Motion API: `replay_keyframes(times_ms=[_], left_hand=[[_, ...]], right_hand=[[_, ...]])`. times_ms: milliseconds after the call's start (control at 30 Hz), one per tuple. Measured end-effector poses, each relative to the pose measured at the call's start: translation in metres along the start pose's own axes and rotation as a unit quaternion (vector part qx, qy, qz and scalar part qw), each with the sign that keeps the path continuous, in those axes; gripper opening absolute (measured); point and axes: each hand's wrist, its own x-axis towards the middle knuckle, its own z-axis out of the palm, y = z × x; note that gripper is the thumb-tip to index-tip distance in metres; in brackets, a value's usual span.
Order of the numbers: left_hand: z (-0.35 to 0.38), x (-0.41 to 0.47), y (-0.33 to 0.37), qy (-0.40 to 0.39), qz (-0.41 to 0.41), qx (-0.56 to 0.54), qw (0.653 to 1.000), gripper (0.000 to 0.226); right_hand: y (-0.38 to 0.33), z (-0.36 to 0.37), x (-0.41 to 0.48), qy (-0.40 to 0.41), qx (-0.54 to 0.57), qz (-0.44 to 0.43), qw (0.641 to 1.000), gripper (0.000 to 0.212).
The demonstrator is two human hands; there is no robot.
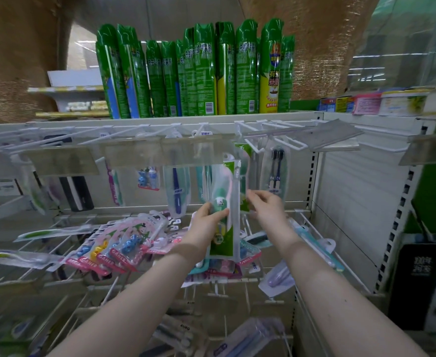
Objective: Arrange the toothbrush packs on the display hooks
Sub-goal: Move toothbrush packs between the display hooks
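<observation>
A long clear pouch with a green and white toothbrush pack hangs upright in front of the upper hook row. My left hand grips its lower middle from the left, thumb across the front. My right hand pinches its right edge. The pouch's top reaches up near a white display hook. More toothbrush packs hang on hooks behind it, and a dark twin-brush pack hangs to the right. Pink-carded packs lie on the lower hooks.
Green spray cans stand on the shelf above. Clear price-label strips front the upper hooks. Several bare white hooks jut out at upper right. A white slotted upright and a dark box stand on the right.
</observation>
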Motion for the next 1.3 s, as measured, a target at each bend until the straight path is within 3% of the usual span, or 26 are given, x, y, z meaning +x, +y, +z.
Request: replay_keyframes(times_ms=[67, 200, 300, 367, 533, 767, 867, 1000, 1167, 1300], left_hand=[[0.003, -0.007, -0.002, -0.001, -0.004, 0.003, 1.0, 0.013], [0.009, -0.021, -0.003, 0.002, -0.01, 0.005, 1.0, 0.043], [0.013, -0.028, -0.003, -0.003, -0.006, 0.012, 1.0, 0.007], [0.015, -0.031, -0.005, -0.005, -0.019, 0.021, 1.0, 0.002], [0.019, -0.04, -0.001, -0.026, -0.033, 0.014, 0.999, 0.018], [0.016, -0.051, 0.001, -0.06, -0.01, -0.009, 0.998, 0.006], [0.016, -0.055, 0.002, -0.077, 0.009, -0.017, 0.997, 0.007], [0.015, -0.055, 0.004, -0.064, 0.029, -0.053, 0.996, 0.021], [0.018, -0.055, 0.008, -0.051, 0.061, -0.069, 0.994, 0.028], [0.022, -0.057, 0.01, -0.039, 0.065, -0.08, 0.994, 0.028]], right_hand=[[0.0, 0.003, -0.016, -0.046, 0.017, 0.011, 0.999, 0.041], [0.0, 0.005, -0.042, -0.078, 0.033, -0.013, 0.996, 0.029], [0.0, 0.007, -0.052, -0.066, 0.06, -0.03, 0.996, 0.011], [-0.001, 0.007, -0.06, -0.051, 0.053, -0.033, 0.997, 0.007], [-0.005, 0.003, -0.077, -0.025, 0.075, -0.035, 0.996, 0.003], [-0.017, -0.009, -0.09, -0.024, 0.056, -0.042, 0.997, 0.003], [-0.02, -0.014, -0.095, -0.021, 0.05, -0.031, 0.998, 0.013], [-0.023, -0.019, -0.099, -0.02, 0.05, -0.028, 0.998, 0.023], [-0.021, -0.029, -0.106, -0.022, 0.083, -0.07, 0.994, 0.006], [-0.024, -0.036, -0.107, -0.017, 0.079, -0.079, 0.994, 0.01]])
